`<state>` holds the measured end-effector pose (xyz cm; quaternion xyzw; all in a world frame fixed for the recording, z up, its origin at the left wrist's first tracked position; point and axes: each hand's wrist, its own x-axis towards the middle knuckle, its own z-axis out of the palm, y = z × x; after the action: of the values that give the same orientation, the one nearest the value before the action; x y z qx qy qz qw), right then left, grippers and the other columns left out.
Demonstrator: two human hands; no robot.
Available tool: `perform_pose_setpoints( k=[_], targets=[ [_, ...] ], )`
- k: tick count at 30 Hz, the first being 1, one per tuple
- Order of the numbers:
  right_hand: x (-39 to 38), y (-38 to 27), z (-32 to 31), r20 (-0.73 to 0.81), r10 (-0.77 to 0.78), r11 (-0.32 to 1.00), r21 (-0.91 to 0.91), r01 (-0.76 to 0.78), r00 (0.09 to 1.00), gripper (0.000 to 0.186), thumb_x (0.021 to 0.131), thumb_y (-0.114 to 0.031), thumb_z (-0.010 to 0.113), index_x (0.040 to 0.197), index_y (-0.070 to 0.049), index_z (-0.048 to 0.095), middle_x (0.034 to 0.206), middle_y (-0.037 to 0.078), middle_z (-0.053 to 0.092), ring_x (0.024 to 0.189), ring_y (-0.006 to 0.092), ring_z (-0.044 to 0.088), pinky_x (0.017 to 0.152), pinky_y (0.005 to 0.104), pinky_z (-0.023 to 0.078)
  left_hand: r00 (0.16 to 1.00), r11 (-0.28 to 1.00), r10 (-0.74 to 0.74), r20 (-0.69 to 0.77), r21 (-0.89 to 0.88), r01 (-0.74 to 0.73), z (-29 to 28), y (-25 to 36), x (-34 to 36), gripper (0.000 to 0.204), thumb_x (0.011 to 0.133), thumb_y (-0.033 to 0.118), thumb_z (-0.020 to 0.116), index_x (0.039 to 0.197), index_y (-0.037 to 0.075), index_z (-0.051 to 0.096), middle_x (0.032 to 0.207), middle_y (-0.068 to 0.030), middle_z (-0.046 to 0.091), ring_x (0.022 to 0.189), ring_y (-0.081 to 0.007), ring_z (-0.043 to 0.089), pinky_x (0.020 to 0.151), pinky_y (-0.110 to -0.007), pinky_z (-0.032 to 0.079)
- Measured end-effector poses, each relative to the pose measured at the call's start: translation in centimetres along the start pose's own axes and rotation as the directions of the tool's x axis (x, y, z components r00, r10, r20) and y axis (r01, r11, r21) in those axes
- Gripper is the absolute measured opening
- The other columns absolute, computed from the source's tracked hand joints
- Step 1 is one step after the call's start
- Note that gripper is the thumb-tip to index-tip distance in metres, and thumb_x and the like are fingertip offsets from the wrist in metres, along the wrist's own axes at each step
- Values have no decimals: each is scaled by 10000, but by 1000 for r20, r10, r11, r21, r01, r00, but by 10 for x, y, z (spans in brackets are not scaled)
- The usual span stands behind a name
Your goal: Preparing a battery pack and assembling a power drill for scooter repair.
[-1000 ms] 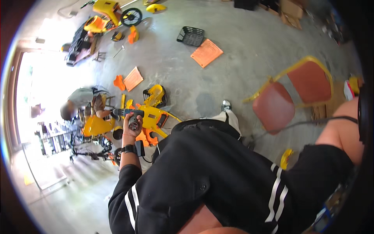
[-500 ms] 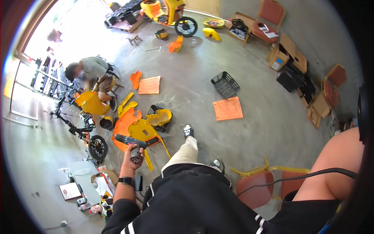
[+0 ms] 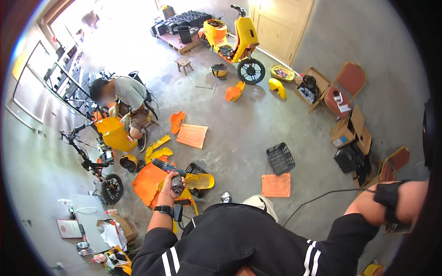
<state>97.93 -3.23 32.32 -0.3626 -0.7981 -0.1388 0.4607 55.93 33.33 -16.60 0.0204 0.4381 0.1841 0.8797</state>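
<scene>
A cordless drill (image 3: 169,166) is in my left hand (image 3: 170,186), fingers wrapped round its grip, with the round base end turned up toward me. Beneath the drill lie an orange body panel (image 3: 146,185) and a curved yellow panel (image 3: 202,181) on the floor. A black crate (image 3: 195,168) is partly hidden by the yellow panel. My right arm is bent out to the right side with a black strap round it; the hand itself lies outside the picture.
At the left, a co-worker (image 3: 131,94) sits holding a yellow panel (image 3: 117,133) beside a stripped scooter frame (image 3: 94,158). A yellow scooter (image 3: 246,41) stands at the back. A black crate (image 3: 280,158), orange boards (image 3: 276,185), cardboard boxes (image 3: 343,133) and chairs (image 3: 352,80) lie around.
My view has tilted up and shifted, bringing the whole yellow scooter and the door into sight. My left hand still holds the drill; the red chairs at my right have dropped from sight.
</scene>
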Motion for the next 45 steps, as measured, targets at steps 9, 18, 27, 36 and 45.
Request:
perform_pose_setpoints(
  k=[9,18,27,36,45],
  targets=[
    [-235,273,129,154,986,-98,194,-976,-68,396,928,-224,629,1274,-43,568,1219,88,614,1047,157,593,914,297,449,982,992,87,168,-103,-70,141,74,110,281,871,272,602,945,7,549,789,-101,628,641,-215,639,555,-350,574],
    [-191,543,293,616,757,329,-72,-941,218,380,909,-239,665,1195,3,605,1151,159,654,1056,277,634,917,359,493,927,935,338,160,51,-350,346,176,166,243,918,254,572,1025,37,555,836,-82,630,655,-193,651,564,-342,593],
    [-6,664,461,796,103,687,377,-621,597,411,883,-372,698,1142,-60,634,1080,140,662,973,330,635,849,408,503,815,812,580,18,63,-580,425,269,209,240,931,264,584,1083,82,548,883,-72,621,715,-200,659,607,-361,589],
    [82,886,531,708,504,500,227,-835,494,371,895,-314,707,1123,-27,652,1035,128,685,910,237,662,794,347,516,793,793,609,1,-12,-609,486,466,300,249,926,263,593,1081,75,539,892,-70,610,735,-194,648,617,-355,581],
    [112,1050,569,749,507,416,221,-882,426,325,915,-260,684,1136,-25,643,1021,103,685,917,200,659,811,323,506,823,823,566,-36,73,-563,561,620,393,264,926,266,596,1081,59,542,899,-88,606,749,-196,653,609,-355,602]
  ],
)
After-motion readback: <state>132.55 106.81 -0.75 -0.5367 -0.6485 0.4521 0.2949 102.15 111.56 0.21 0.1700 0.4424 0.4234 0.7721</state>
